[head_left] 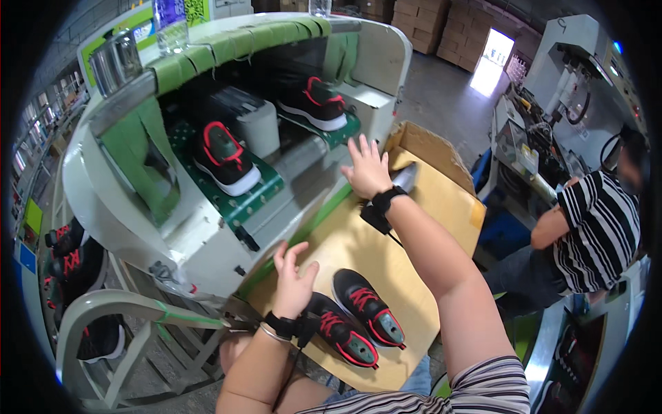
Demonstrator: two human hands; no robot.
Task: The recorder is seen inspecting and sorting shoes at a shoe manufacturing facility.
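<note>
My right hand (369, 169) is raised with its fingers spread, holding nothing, close to the right side of a white machine's opening. A black sneaker (317, 105) with red trim and a white sole rests there on a green perforated conveyor (258, 188). Another such sneaker (226, 160) sits farther left on the conveyor. My left hand (293, 286), open and empty, hovers over the left part of the wooden tabletop (407, 290). Below and right of it lie two black sneakers with red laces, one (362, 303) beside the other (338, 334).
A cardboard box (434, 152) and a grey object (405, 178) are at the table's far end. Green strips (141, 155) hang at the machine's opening. Left stands a metal frame (124, 303) near more shoes (76, 262). A person in a striped shirt (600, 228) works at right.
</note>
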